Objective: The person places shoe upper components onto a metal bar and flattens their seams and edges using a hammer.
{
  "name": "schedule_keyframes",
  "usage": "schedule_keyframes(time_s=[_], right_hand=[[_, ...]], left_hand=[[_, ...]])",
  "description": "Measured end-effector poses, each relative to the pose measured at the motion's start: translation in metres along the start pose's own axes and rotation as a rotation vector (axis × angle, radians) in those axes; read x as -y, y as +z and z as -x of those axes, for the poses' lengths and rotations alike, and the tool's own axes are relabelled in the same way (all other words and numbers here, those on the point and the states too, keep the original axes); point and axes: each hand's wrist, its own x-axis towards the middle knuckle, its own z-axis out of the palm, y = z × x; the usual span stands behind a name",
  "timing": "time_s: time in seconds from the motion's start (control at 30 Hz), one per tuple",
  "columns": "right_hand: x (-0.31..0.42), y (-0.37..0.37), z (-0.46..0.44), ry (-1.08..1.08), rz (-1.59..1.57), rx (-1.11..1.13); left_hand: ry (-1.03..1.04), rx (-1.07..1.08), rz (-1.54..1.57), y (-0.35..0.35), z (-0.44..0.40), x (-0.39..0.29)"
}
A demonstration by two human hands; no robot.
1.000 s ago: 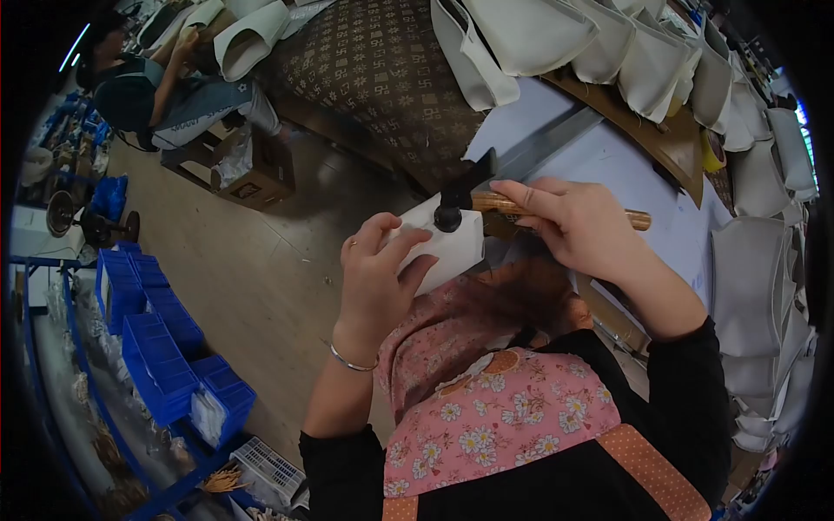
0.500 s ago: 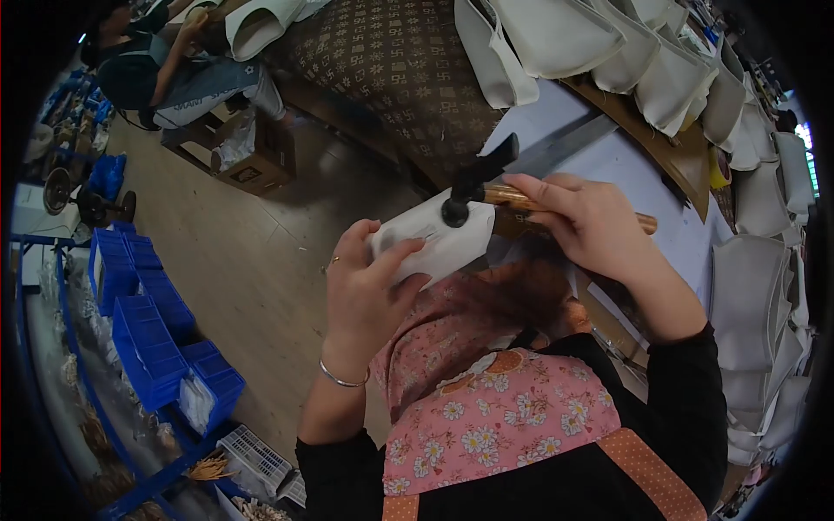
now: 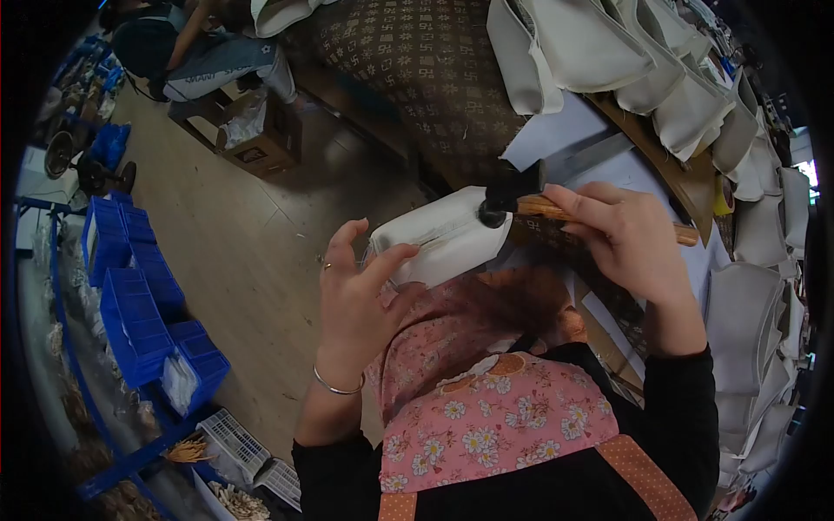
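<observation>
A white leather-like piece (image 3: 452, 234) with a seam along its middle lies above my lap, tilted. My left hand (image 3: 360, 273) holds its left end, with the thumb and fingers around the edge. In my right hand (image 3: 612, 230) is a hammer (image 3: 539, 207) with a wooden handle and a black head. The round face of the head touches or nearly touches the right end of the white piece. What supports the piece from below is hidden.
More white pieces (image 3: 591, 43) hang over the table's far side and down the right. A patterned brown cloth (image 3: 417, 69) covers a bulky pile ahead. Blue bins (image 3: 135, 326) stand at left. A co-worker (image 3: 213, 65) sits at the upper left beside a cardboard box (image 3: 265, 143).
The view has shifted, so the surroundings sit differently. The hammer has moved to the right in view, and more of the white piece's seam shows. My left hand has moved slightly left and keeps its hold.
</observation>
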Motion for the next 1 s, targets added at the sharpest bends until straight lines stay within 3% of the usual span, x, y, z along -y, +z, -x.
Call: schedule_keyframes(time_s=[0.1,0.17,0.2,0.27,0.4,0.43,0.5,0.57,0.6,0.67,0.73,0.83,0.9,0.97,1.0], right_hand=[[0.003,-0.001,0.0,-0.033,0.032,-0.032],[0.007,0.027,-0.008,-0.098,-0.305,-0.239],[0.01,0.029,-0.01,-0.098,-0.307,-0.237],[0.014,0.029,-0.016,0.008,-0.138,0.017],[0.004,0.003,-0.004,-0.026,0.016,-0.003],[0.002,-0.001,-0.002,-0.079,0.037,-0.063],[0.001,0.005,-0.002,-0.134,0.058,-0.12],[0.002,0.028,-0.005,-0.181,-0.217,-0.383],[0.007,0.031,-0.006,-0.181,-0.221,-0.378],[0.014,0.034,-0.009,-0.097,-0.026,-0.071],[0.012,0.025,-0.011,-0.067,-0.063,-0.068],[0.011,0.022,-0.008,-0.125,0.063,-0.164],[0.013,0.042,-0.009,-0.228,-0.285,-0.444],[0.021,0.038,-0.006,-0.113,-0.062,-0.086],[0.02,0.041,-0.006,-0.051,-0.085,-0.065]], left_hand=[[0.008,-0.03,0.027,0.006,0.001,0.003],[0.005,-0.029,0.034,0.008,0.002,0.004],[0.002,-0.027,0.036,0.007,0.003,0.004],[-0.011,-0.005,0.038,0.001,0.006,0.005],[-0.054,0.071,0.102,-0.004,0.01,0.009],[-0.056,0.068,0.105,0.002,0.01,0.012],[-0.165,0.08,0.423,0.017,0.011,0.021],[-0.104,0.044,0.394,0.021,0.007,0.018],[-0.042,0.012,0.362,0.022,0.007,0.016],[-0.041,-0.046,0.336,0.023,0.007,0.014],[-0.038,-0.11,0.312,0.025,0.006,0.016],[0.013,-0.18,0.34,0.037,0.013,0.025],[0.078,-0.219,0.323,0.04,0.014,0.03],[0.065,-0.223,0.311,0.04,0.018,0.03],[0.055,-0.223,0.297,0.04,0.019,0.03]])
